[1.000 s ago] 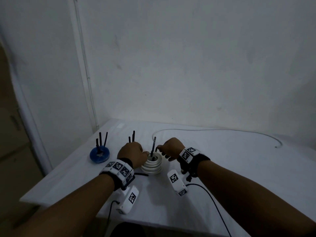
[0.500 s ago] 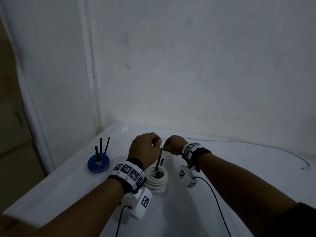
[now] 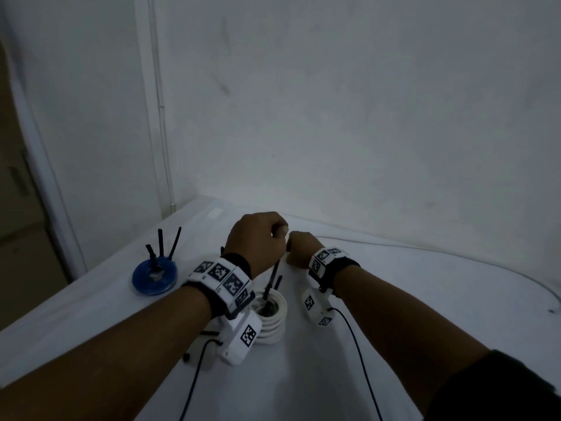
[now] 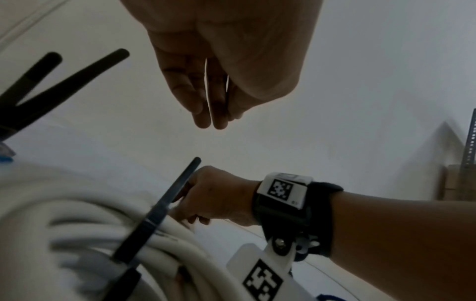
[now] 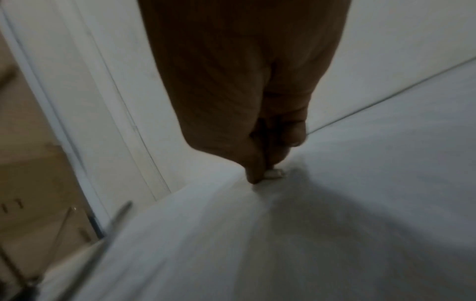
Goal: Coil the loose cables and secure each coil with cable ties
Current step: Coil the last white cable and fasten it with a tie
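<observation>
coils: 2 — white coil (image 3: 271, 322), blue coil (image 3: 154, 276) | hands: 2

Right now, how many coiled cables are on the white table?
2. The blue cable coil lies at the table's left; the white cable coil stands under the wrists. A loose white cable remains uncoiled.

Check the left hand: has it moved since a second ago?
Yes. The left hand has risen off the white coil, now above it, pulling a black tie upward.
</observation>
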